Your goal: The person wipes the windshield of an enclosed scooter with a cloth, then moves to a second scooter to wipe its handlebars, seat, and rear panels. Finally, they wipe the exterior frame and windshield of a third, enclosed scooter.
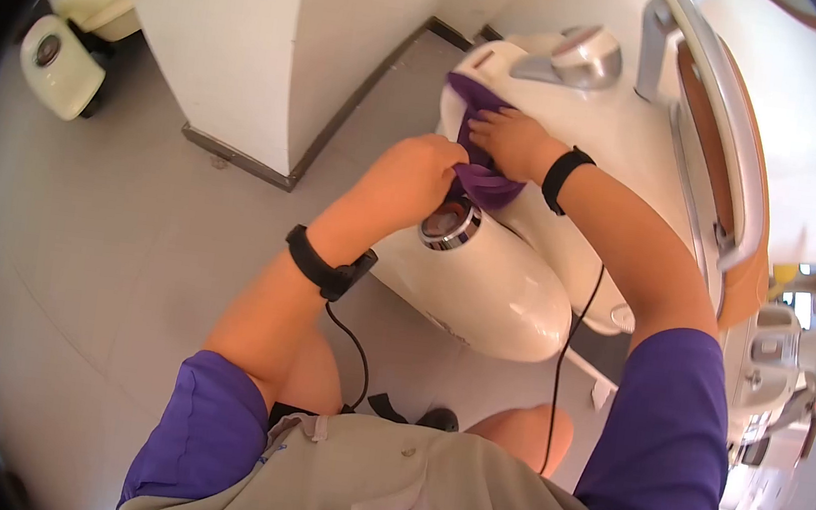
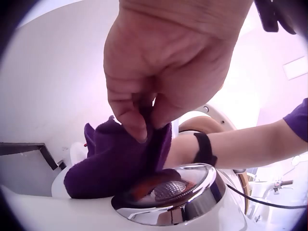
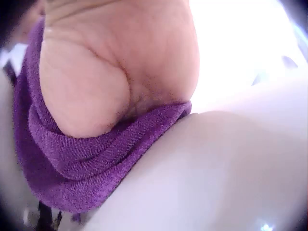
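The person was mid-wipe on the cream scooter body [image 1: 484,294]: the right hand [image 1: 510,141] pressed the purple cloth [image 1: 485,181] flat while the left hand [image 1: 414,180] pinched its edge beside the chrome headlight [image 1: 449,225]. Next, I judged, the cloth needed dragging around that chrome rim.

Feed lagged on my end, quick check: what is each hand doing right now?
Left hand: closed, pinching the purple cloth beside the chrome cap.
Right hand: open, pressing the cloth flat on the cream scooter body.

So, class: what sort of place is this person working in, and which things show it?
Probably a scooter showroom or shop: the cream scooter being wiped with a purple cloth, another scooter parked behind, and more at the right.
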